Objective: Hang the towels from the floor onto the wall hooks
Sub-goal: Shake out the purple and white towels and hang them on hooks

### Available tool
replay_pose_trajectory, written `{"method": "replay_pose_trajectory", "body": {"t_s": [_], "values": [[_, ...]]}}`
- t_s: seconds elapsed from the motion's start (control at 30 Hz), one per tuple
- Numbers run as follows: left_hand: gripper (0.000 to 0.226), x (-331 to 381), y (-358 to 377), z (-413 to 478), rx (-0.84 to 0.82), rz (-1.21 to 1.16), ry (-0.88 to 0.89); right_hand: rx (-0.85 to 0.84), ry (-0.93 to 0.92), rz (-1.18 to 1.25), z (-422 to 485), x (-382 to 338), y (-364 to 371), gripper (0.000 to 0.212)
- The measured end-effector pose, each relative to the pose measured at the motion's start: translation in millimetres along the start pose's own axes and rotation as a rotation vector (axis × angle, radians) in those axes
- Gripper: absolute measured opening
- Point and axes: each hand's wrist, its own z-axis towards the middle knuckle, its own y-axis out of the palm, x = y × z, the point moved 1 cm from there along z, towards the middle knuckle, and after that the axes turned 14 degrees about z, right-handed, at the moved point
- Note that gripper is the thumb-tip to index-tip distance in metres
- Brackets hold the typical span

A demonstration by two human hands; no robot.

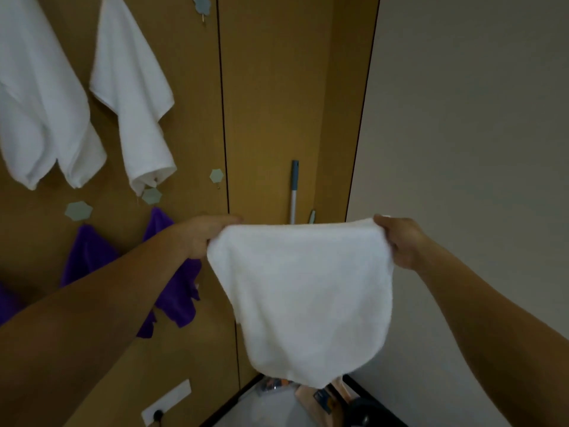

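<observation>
Overhead, white towel [303, 291] between both hands' fingers [388, 225]

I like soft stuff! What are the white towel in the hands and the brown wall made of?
The white towel looks like soft terry cloth or microfibre: matte, fuzzy-edged, sagging limply between the left hand and right hand. The brown wall looks like smooth wood-look panelling, maybe laminate: even tan colour, thin dark seam between panels.

A grey-tipped pole [294, 192] leans against the brown wood panelling [277, 103], near its corner with the pale wall [477, 118]. 1 white socket plate [166, 402] sits low on the panelling.
</observation>
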Motion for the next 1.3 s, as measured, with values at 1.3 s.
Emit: {"method": "replay_pose_trajectory", "body": {"t_s": [1.3], "values": [[0.027,-39.4,-52.8,10.3,-0.109,0.433,-0.239,0.025,-0.060,-0.098,21.1,49.4,10.2,0.024]]}}
